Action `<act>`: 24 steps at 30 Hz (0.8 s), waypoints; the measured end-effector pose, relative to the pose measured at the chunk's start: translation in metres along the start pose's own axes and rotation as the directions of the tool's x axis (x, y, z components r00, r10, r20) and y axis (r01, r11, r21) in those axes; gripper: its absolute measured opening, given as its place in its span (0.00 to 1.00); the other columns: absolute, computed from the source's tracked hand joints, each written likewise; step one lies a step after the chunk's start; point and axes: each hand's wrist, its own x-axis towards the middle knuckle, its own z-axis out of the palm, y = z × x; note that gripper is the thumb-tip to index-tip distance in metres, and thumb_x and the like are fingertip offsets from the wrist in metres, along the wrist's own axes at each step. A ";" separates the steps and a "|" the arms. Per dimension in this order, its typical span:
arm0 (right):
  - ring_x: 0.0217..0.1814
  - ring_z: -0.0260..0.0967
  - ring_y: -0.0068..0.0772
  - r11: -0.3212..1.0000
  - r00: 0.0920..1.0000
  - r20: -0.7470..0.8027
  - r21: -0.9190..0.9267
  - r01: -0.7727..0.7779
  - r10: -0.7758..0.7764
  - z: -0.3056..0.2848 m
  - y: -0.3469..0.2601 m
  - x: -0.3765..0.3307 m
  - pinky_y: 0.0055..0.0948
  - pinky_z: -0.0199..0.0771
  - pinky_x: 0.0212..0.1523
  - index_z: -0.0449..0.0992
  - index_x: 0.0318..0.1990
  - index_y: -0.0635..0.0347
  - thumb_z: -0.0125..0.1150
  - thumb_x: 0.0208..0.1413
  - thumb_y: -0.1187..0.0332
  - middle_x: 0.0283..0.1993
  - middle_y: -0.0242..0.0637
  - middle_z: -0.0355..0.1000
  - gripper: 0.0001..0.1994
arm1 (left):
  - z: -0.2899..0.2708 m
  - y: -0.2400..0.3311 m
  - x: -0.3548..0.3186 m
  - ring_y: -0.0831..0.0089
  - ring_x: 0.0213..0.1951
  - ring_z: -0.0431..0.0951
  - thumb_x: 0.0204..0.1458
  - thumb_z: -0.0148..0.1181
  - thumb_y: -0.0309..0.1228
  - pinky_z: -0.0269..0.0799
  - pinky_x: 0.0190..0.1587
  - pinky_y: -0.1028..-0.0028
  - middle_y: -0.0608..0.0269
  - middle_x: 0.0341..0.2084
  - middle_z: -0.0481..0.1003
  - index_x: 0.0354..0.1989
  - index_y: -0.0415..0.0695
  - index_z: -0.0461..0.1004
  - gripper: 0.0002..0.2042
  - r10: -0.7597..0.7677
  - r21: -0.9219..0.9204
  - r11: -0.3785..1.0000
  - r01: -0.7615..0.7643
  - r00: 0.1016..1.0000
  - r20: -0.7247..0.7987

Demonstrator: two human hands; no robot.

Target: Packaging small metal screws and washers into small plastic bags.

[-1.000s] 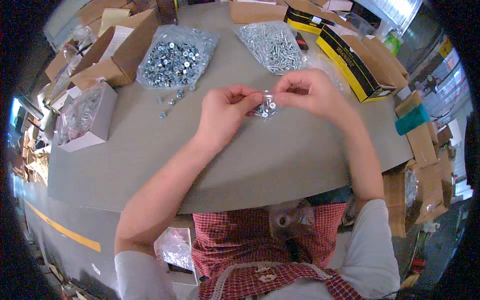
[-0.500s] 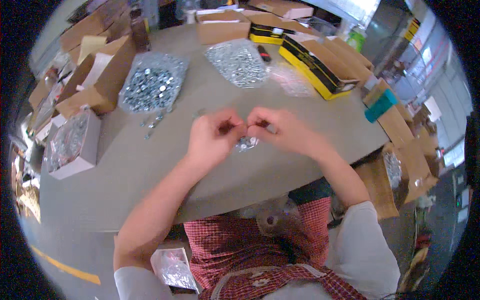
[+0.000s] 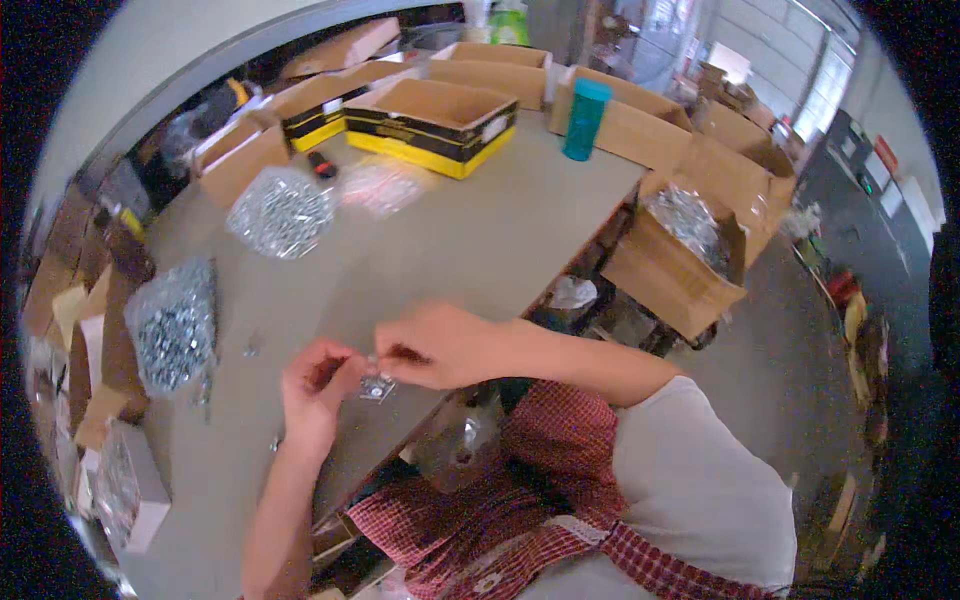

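My left hand and my right hand meet over the near edge of the grey table. Both pinch the top of a small clear plastic bag that holds a few small metal parts. The bag hangs just below my fingertips, close to the table top. My forearms come in from the lower edge, above a red checked apron.
Two clear bags of metal screws lie on the table, one at the left and one farther back. A black-and-yellow open box, brown cartons and a teal bottle stand at the far side. An open carton of hardware sits off the table's right edge.
The view has swung to the right and tilted, so the table now slants to the left. My hands stay together on the small bag.
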 end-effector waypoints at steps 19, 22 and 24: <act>0.33 0.74 0.30 0.972 0.981 -0.064 0.165 -0.168 0.181 -0.018 -0.015 -0.063 0.30 0.75 0.35 0.73 0.44 0.60 0.62 0.59 0.61 0.31 0.36 0.75 0.13 | 0.023 0.005 -0.010 0.79 0.33 0.75 0.53 0.62 0.21 0.70 0.39 0.78 0.66 0.29 0.78 0.33 0.39 0.76 0.02 -0.036 0.017 0.999 0.035 0.994 0.106; 0.34 0.75 0.38 0.984 0.992 -0.049 0.145 -0.107 0.115 -0.009 -0.009 -0.057 0.35 0.75 0.37 0.75 0.40 0.59 0.61 0.57 0.59 0.31 0.41 0.76 0.12 | 0.029 0.005 -0.013 0.76 0.34 0.77 0.55 0.60 0.23 0.73 0.39 0.75 0.64 0.30 0.78 0.34 0.39 0.76 0.01 0.021 -0.043 0.999 -0.017 0.994 0.106; 0.33 0.74 0.35 0.951 0.980 -0.087 0.270 -0.151 0.181 -0.016 -0.001 -0.063 0.34 0.74 0.35 0.77 0.37 0.59 0.61 0.57 0.61 0.31 0.39 0.76 0.11 | 0.027 0.000 -0.012 0.74 0.35 0.78 0.57 0.59 0.25 0.75 0.38 0.73 0.63 0.31 0.79 0.34 0.39 0.76 0.03 -0.007 -0.098 0.995 0.017 0.994 0.109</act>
